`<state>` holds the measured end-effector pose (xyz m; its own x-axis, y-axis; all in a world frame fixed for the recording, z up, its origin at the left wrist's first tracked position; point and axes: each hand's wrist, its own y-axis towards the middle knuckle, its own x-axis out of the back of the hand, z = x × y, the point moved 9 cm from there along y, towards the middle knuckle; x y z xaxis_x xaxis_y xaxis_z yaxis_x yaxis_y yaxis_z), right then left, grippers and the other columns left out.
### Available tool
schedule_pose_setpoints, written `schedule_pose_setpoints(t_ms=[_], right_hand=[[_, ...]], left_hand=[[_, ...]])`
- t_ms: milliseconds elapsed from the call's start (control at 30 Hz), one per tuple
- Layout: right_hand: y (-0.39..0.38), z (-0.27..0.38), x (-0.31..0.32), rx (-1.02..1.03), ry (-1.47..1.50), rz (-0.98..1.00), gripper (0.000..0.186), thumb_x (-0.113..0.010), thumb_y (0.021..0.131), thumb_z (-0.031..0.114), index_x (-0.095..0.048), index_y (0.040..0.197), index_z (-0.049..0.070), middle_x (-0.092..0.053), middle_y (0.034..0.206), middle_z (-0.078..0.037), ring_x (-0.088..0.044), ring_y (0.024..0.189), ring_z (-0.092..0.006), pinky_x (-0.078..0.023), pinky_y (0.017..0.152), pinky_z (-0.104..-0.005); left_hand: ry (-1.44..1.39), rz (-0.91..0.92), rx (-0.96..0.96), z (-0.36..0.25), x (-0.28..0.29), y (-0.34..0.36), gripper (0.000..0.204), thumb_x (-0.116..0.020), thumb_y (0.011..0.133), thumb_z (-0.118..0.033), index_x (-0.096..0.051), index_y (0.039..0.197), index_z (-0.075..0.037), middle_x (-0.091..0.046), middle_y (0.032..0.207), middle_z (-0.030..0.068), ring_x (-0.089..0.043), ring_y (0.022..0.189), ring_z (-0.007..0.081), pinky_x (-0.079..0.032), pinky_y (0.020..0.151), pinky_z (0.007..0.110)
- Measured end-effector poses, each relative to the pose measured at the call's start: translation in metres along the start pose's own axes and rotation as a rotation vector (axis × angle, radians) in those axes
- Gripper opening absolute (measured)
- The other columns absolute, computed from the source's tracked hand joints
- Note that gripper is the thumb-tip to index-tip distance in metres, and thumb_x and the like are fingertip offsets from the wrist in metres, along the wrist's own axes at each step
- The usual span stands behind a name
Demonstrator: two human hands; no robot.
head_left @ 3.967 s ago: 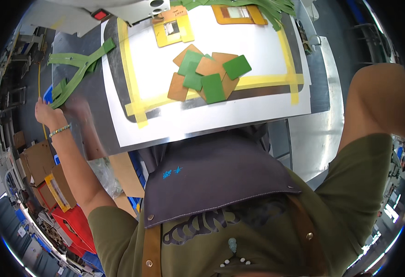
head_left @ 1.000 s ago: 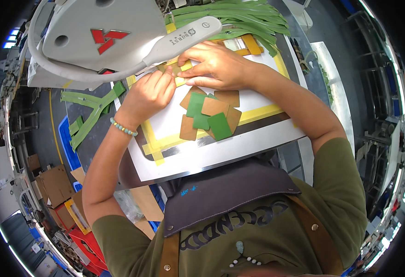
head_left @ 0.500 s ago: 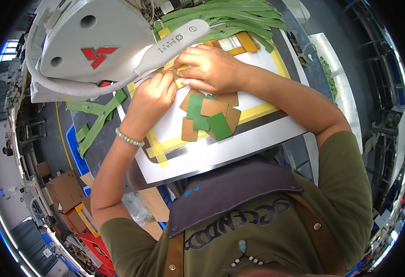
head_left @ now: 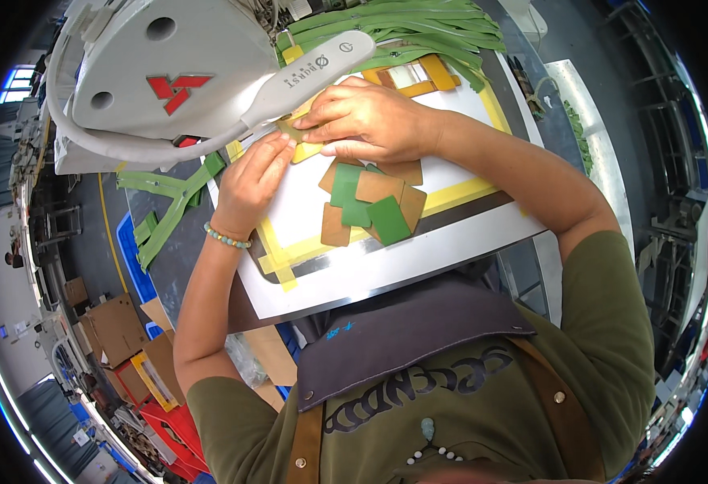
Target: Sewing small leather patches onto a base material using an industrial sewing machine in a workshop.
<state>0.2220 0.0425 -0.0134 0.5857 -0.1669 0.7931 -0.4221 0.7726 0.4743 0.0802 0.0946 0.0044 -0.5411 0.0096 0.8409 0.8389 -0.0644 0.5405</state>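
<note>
Beside the white sewing machine, both hands meet over a small yellow plate with a small tan piece on it. My left hand has its fingers pressed together at the piece's left edge. From the right, my right hand is closed with its fingertips on the same piece, and its palm side is hidden. Just below the right hand lies a loose pile of tan rectangles and green rectangles on the white work surface.
Green zipper strips are heaped at the back, and more zipper strips lie at the left. A yellow frame-like jig sits behind my right hand. The machine's pale lever arm reaches over the hands. Yellow tape borders the surface.
My left hand has shifted slightly left and down, its fingers straighter. More of the tan piece and yellow plate shows between the hands. The right fingers have moved a little left.
</note>
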Motion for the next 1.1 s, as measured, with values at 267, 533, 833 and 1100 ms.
schedule_pose_setpoints(t_ms=[267,533,833,1100], right_hand=[[0.010,-0.003,0.001,-0.052,0.002,-0.023,0.040,-0.066,0.103,0.043,-0.080,0.112,0.007,-0.074,0.122,-0.009,-0.063,0.121,-0.0254,-0.046,0.103,-0.0424],[0.005,0.007,-0.002,0.032,-0.123,-0.109,0.040,-0.072,0.098,0.045,-0.075,0.110,0.008,-0.070,0.120,-0.008,-0.063,0.114,-0.0263,-0.046,0.096,-0.0417],[-0.002,-0.022,0.048,-0.040,-0.275,-0.346,0.017,-0.070,0.097,0.026,-0.077,0.095,0.011,-0.073,0.106,-0.003,-0.066,0.106,-0.0243,-0.053,0.087,-0.0403],[-0.026,-0.092,0.089,-0.354,-0.460,-0.538,0.013,-0.076,0.093,0.021,-0.082,0.099,0.011,-0.070,0.098,-0.004,-0.066,0.095,-0.0293,-0.055,0.084,-0.0434]], left_hand=[[-0.032,0.000,-0.041,-0.003,-0.006,0.011,0.031,-0.074,0.081,-0.002,-0.075,0.111,0.002,-0.073,0.117,0.0130,-0.074,0.110,0.0296,-0.064,0.088,0.036],[-0.086,0.004,0.081,0.001,-0.010,0.017,0.030,-0.073,0.084,-0.001,-0.071,0.114,0.002,-0.071,0.124,0.0122,-0.073,0.110,0.0289,-0.063,0.088,0.036],[0.175,0.053,0.114,-0.012,-0.005,0.009,0.029,-0.075,0.085,0.001,-0.075,0.114,0.003,-0.075,0.122,0.0120,-0.073,0.102,0.0263,-0.061,0.080,0.035],[0.017,-0.032,0.238,-0.002,0.004,0.008,0.023,-0.079,0.088,0.002,-0.076,0.111,-0.001,-0.077,0.118,0.0096,-0.076,0.096,0.0276,-0.061,0.080,0.036]])
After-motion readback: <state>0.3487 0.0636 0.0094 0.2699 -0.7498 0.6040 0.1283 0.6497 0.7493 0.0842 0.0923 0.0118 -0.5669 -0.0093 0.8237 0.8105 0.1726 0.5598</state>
